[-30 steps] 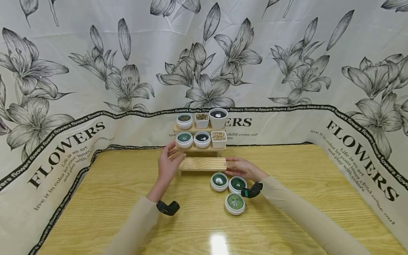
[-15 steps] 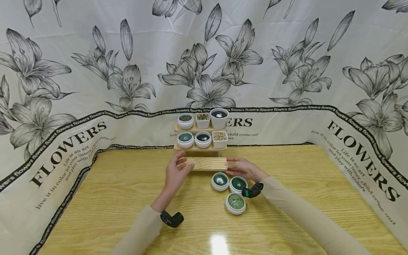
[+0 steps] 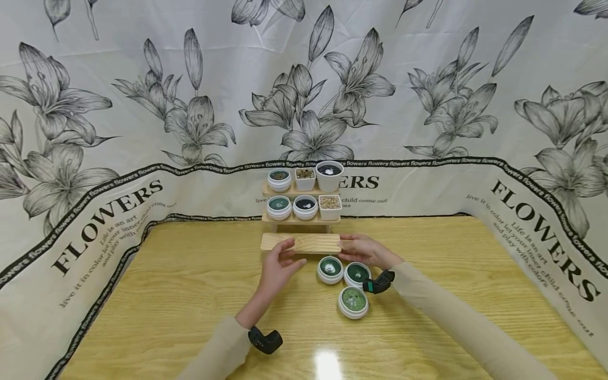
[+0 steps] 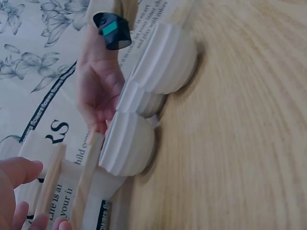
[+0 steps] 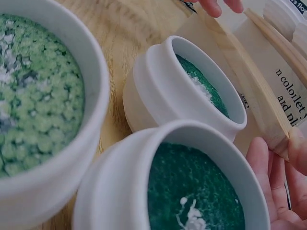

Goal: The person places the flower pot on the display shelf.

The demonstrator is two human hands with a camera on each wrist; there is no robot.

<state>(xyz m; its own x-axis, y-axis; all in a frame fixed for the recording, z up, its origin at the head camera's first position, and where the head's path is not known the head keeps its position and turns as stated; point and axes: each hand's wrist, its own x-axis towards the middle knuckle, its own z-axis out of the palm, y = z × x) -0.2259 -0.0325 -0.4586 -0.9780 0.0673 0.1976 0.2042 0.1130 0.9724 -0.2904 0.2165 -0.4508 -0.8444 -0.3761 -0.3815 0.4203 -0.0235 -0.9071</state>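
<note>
My right hand (image 3: 368, 250) pinches the right end of a low wooden shelf (image 3: 304, 244), the front step of a tiered stand. In the right wrist view the thumb and fingers (image 5: 261, 158) close on the board's end. My left hand (image 3: 277, 270) hovers before the shelf with fingers spread loosely and nothing between them; its fingertips overlap the board's front edge. Just right of it sits a white round pot with a dark green filling (image 3: 330, 267). Beside that, near my right wrist, are another dark green pot (image 3: 356, 272) and a light green pot (image 3: 353, 301).
Behind the low shelf rise two more wooden tiers. The middle tier (image 3: 304, 221) bears two round pots and a square pot (image 3: 330, 207); the top one bears a round pot (image 3: 279, 180), a small square pot and a larger pot (image 3: 329, 177). A flower-print cloth (image 3: 199, 132) hangs behind the table.
My left hand has left the shelf's left end and moved right and toward me, in front of the board. My right hand still holds the right end; the pots have stayed put.
</note>
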